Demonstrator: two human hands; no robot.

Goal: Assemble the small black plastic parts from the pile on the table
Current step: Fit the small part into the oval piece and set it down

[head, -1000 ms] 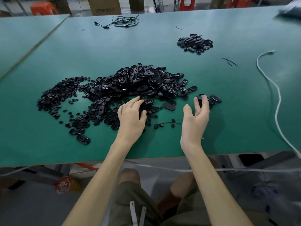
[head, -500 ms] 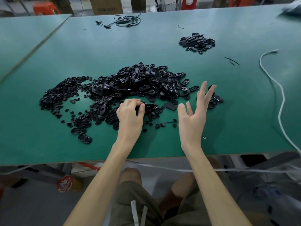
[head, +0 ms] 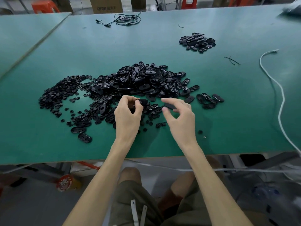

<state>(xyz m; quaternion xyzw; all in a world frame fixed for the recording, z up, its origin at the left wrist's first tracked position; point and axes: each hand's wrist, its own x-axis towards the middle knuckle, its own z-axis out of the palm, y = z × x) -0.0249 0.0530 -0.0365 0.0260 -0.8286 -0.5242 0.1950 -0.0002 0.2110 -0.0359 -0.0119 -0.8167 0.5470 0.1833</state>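
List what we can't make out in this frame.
Head view only.
Unclear whether right hand pinches oval part or it just lies there; its fingers overlap it.
Mostly covered by fingers: piece in left hand.
Too small: far pile, assembled or not.
Cut off at right edge: white cable.

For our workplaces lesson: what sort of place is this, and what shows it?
Probably a factory assembly bench: a long green table, a big pile of black plastic parts, a smaller separate pile farther back, and a cardboard box behind.

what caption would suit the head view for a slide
Left hand holds an oval black part while right hand pinches a flat part beside the pile on the green table.
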